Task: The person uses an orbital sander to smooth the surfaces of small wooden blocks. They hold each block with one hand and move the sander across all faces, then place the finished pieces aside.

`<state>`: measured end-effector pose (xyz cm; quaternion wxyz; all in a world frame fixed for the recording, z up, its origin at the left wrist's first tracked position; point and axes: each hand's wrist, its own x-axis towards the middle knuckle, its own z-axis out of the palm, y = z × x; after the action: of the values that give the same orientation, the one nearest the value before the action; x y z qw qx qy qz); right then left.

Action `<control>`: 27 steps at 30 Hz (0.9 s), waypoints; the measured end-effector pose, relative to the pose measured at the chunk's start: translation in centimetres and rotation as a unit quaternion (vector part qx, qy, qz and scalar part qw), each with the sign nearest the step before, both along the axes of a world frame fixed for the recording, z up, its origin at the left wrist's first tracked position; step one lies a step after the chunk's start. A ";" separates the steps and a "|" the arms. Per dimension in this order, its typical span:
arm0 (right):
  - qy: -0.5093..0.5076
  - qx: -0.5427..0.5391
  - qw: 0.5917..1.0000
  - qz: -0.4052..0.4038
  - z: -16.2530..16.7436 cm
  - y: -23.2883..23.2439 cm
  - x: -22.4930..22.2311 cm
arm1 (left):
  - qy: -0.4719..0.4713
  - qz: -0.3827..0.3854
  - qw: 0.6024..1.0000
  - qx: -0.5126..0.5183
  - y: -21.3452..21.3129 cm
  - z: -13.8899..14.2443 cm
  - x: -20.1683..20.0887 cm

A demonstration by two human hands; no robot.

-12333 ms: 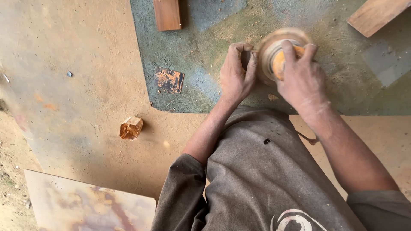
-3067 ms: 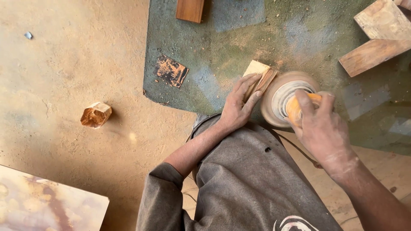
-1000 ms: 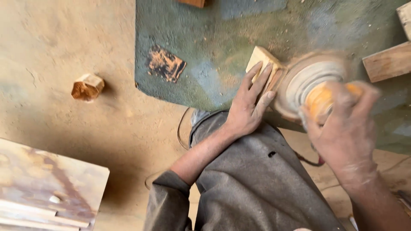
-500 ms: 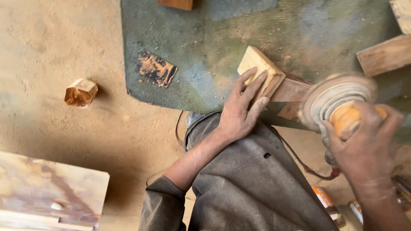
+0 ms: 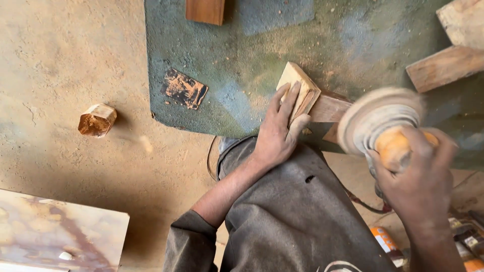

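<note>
The wood block (image 5: 298, 94) looks pale, dry and matt, and the sander disc (image 5: 375, 120) looks fuzzy and dusty with an orange plastic handle (image 5: 394, 147). The green mat (image 5: 322, 55) is rough cloth covered in sawdust. The floor (image 5: 65, 65) is matt, sandy dirt.

A dusty, sandy-brown floor (image 5: 60, 60) carries a worn green-blue mat (image 5: 242, 60) coated with sawdust. On the mat lie a torn scrap of sandpaper (image 5: 183, 88), a reddish wooden block (image 5: 205, 10) at the top edge, 2 pale planks (image 5: 446, 63) at the right, and a pale wood block (image 5: 298, 88) overlapping a darker board (image 5: 330, 107). On the bare floor sits a small hexagonal wooden piece (image 5: 97, 120), well apart from the mat, and a flat marbled panel (image 5: 55, 234) lies at lower left.
</note>
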<state>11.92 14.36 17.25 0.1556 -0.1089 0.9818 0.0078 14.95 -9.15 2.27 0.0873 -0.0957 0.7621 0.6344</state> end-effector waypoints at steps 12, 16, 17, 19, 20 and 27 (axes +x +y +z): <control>-0.054 0.076 0.995 0.043 0.1 -1.8 -1.2 | -0.056 -0.022 0.998 0.018 0.1 -0.9 0.1; -0.065 0.100 0.992 0.051 0.1 -1.7 -1.6 | -0.059 -0.018 0.998 0.019 0.3 -1.1 0.3; -0.069 0.102 0.991 0.060 0.1 -1.8 -1.6 | -0.055 -0.020 0.998 0.013 0.3 -1.1 0.4; -0.078 0.101 0.989 0.068 0.0 -2.3 -1.7 | -0.044 -0.024 0.999 0.000 0.4 -1.1 0.4; -0.085 0.099 0.989 0.068 0.0 -2.5 -1.7 | -0.031 -0.024 0.999 -0.009 0.4 -1.1 0.4; -0.110 0.046 0.989 0.087 -1.0 -3.7 -2.0 | -0.064 -0.030 0.997 0.023 0.1 -1.1 -0.2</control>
<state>9.97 10.63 16.26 0.2661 -0.1867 0.9441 0.0549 14.71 -9.09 1.22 0.1569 -0.1116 0.7424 0.6417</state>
